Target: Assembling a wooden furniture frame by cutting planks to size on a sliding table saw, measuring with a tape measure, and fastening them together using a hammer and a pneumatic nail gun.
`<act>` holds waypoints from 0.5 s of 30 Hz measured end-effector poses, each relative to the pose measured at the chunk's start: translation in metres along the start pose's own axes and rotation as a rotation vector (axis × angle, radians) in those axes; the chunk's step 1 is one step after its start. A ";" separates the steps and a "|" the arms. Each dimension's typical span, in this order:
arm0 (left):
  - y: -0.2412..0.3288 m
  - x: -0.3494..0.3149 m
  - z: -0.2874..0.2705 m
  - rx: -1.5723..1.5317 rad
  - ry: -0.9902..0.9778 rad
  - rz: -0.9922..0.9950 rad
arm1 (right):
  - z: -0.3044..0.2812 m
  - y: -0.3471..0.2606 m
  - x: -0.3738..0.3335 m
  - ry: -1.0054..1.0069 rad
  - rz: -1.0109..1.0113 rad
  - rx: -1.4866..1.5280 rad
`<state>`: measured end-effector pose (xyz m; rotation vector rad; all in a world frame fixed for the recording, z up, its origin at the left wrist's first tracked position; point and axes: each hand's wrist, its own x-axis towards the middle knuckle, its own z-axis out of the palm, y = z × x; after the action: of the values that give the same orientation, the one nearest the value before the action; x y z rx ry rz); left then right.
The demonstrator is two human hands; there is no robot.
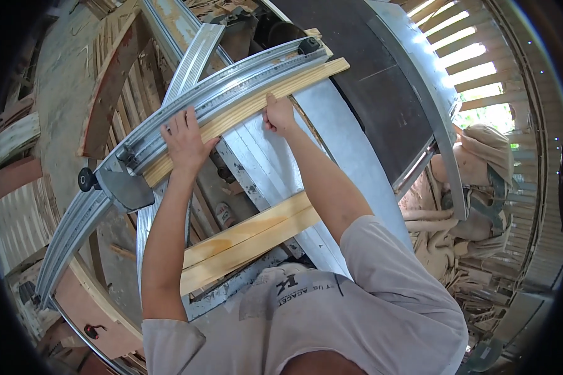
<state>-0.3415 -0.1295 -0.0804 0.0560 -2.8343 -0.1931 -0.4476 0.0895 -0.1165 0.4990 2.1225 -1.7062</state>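
Observation:
A long pale wooden strip (244,103) lies slantwise along the near side of a silver aluminium fence (222,94) on what looks like a sliding table saw. My left hand (186,142) rests over the fence with its fingers spread, the thumb reaching onto the strip. Farther right, my right hand (278,117) is closed at the strip's near edge, its thumb on the wood and the other fingers curled. Below the strip is the silver metal table (259,147). Two more pale boards (250,240) lie side by side close to my body.
A dark machine top (375,81) stands to the right. Fence clamps with black knobs (87,179) sit at the fence's left end. A curved-looking metal rail (75,231) runs at far left. Wood scraps (137,87) lie beyond. A person's sandalled foot (224,214) shows below the fence.

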 end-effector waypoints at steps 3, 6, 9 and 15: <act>0.003 -0.002 0.000 0.019 0.028 -0.002 | -0.001 0.001 0.000 -0.001 -0.007 -0.005; 0.006 -0.005 0.002 0.042 0.056 0.008 | -0.005 0.007 0.000 -0.008 -0.022 0.024; 0.006 -0.008 0.007 0.071 0.088 0.037 | -0.013 0.013 -0.021 -0.042 0.062 0.184; -0.013 -0.007 0.030 0.214 0.157 0.055 | -0.077 0.080 -0.291 -0.959 0.142 -0.081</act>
<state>-0.3431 -0.1385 -0.1126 0.0368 -2.6846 0.1222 -0.1610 0.1692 -0.0251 -0.1847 1.3961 -1.3552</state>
